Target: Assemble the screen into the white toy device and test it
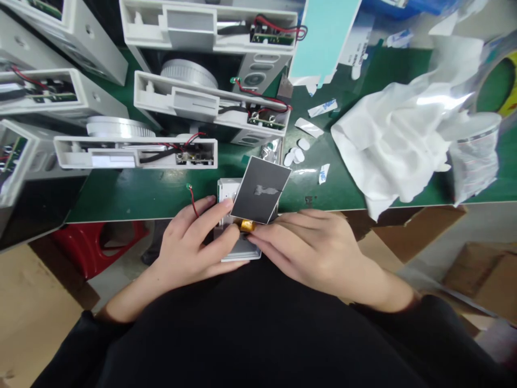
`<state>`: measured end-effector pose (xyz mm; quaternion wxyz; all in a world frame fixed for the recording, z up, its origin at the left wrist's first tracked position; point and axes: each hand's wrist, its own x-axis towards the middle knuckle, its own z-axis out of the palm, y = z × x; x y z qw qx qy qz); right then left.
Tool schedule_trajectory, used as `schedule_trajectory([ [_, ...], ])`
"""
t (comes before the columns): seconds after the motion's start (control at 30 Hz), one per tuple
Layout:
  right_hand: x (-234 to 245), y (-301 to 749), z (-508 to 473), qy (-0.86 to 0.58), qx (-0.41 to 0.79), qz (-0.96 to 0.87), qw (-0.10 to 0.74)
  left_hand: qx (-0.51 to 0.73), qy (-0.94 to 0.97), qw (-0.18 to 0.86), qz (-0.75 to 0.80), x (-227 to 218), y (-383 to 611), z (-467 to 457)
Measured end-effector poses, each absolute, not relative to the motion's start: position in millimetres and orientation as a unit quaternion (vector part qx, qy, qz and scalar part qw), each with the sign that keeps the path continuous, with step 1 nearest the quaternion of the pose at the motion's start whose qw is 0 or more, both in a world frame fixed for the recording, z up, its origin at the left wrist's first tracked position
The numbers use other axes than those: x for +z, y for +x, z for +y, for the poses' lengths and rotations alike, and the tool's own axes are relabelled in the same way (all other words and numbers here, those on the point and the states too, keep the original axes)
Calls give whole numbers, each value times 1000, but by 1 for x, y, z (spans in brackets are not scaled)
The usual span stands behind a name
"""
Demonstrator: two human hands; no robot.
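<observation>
Panel [264, 186] slanted above a white housing [242, 249], amber ribbon [247, 225] at its near end

The panel, grey-black side up, sits at the middle of the near edge of the desk [129, 196], where the housing appears to jut past the edge. The left hand [196, 240] curls round the housing's left side, fingers partly bent, a fingertip against the panel's left edge. The right hand [319, 242] is bunched, fingertips at the ribbon; whether they pinch it, I cannot tell.

The ribbon looks like the weak point: a sharp fold or sideways tug, should the panel slip, could crease or tear it. If the left hand slackened, the housing might tip off. A red wire [193, 202] by that hand's fingers could snag.

Beyond, to the left, white units [135, 153] show exposed wiring; right lie small white pads [298, 156] and, farther right, crumpled cloth [388, 124].
</observation>
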<state>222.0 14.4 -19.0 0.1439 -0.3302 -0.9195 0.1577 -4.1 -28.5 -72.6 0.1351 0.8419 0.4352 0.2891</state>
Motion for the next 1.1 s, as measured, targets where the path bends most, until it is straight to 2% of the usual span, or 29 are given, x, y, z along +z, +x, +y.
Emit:
schedule_trajectory([
  [0.43,-27,228,11,-361,233,-887,171,292,855,114,413,-72,-3,-25],
  [0.7,-31,235,10,-320,201,-910,169,295,852,116,417,-73,-1,-28],
  [1.1,-32,235,11,-343,234,-890,186,320,848,121,404,-76,0,-22],
])
